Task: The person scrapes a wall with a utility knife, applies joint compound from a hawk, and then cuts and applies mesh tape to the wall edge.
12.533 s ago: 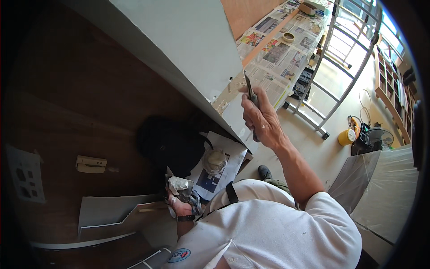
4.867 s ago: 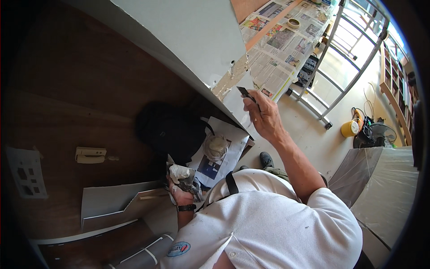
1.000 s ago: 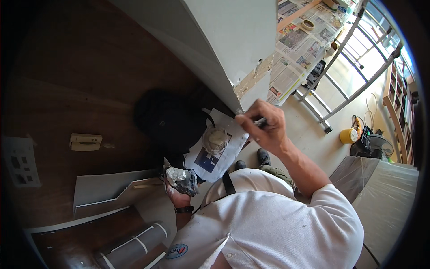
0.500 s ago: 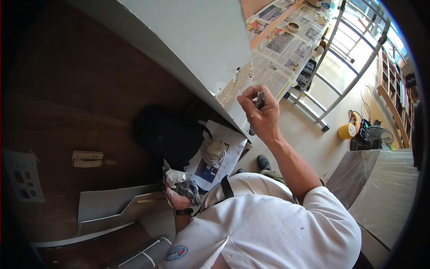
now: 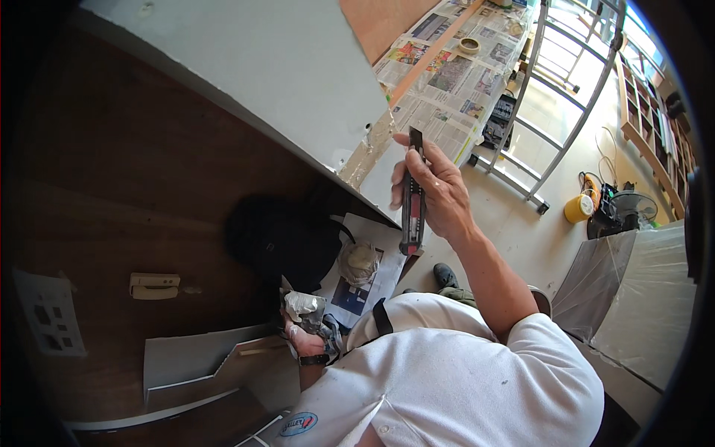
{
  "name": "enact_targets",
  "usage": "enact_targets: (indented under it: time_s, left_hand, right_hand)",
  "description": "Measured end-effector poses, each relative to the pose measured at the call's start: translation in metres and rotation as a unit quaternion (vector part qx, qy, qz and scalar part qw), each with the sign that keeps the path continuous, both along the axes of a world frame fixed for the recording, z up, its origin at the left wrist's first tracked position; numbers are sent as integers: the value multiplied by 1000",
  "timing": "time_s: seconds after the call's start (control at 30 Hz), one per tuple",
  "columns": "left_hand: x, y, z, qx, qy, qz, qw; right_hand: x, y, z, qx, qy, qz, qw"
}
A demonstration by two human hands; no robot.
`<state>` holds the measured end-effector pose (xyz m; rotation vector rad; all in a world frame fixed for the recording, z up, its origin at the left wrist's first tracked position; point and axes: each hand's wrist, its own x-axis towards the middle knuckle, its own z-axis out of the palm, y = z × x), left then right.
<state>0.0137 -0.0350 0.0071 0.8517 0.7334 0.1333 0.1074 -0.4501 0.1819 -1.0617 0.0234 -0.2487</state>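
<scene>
In my right hand [image 5: 447, 200] is a snap-off utility knife [image 5: 413, 212], black with a dark red strip, pointing up and away from me. My fingers are closed around it, just right of the corner of a pale grey panel [image 5: 268, 67]. That panel's end edge [image 5: 375, 141] is rough, with patchy filler. Low at the left, my left hand [image 5: 304, 341] grips a metal filling blade [image 5: 314, 316] carrying a lump of white filler [image 5: 302, 304]. A grey rag [image 5: 330, 332] is bunched against the same hand. My left fingers are partly hidden.
A newspaper-covered surface [image 5: 447, 86] holds a tape roll [image 5: 469, 45]. A metal ladder [image 5: 544, 134] stands beyond it. Near my body are a dark backpack [image 5: 287, 242] and a plastic-wrapped round item [image 5: 359, 264]. A yellow container [image 5: 578, 209] and a fan [image 5: 633, 205] stand at the right.
My right hand has turned and loosened its fingers, so the knife now shows along its length. The panel and surroundings have shifted left in view. My left hand still holds the filling blade.
</scene>
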Motion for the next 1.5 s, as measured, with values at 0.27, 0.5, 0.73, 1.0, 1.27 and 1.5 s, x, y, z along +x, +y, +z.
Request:
enact_targets:
  time_s: [0.27, 0.5, 0.73, 1.0, 1.27, 1.5]
  left_hand:
    - [5, -22, 22, 50, 8, 1, 999]
    - [1, -30, 24, 93, 26, 11, 995]
    - [-13, -39, 25, 46, 7, 8, 999]
    - [-22, -33, 29, 60, -2, 14, 998]
    - [-5, -7, 39, 84, -16, -27, 996]
    - [16, 44, 32, 89, -40, -74, 992]
  right_hand:
    - [6, -2, -19, 38, -1, 27, 999]
    - [13, 0, -5, 62, 10, 54, 997]
    - [22, 2, -11, 62, 23, 66, 996]
    - [22, 5, -7, 32, 30, 38, 998]
    - [16, 18, -6, 37, 15, 9, 999]
    - [-4, 58, -15, -2, 24, -15, 1000]
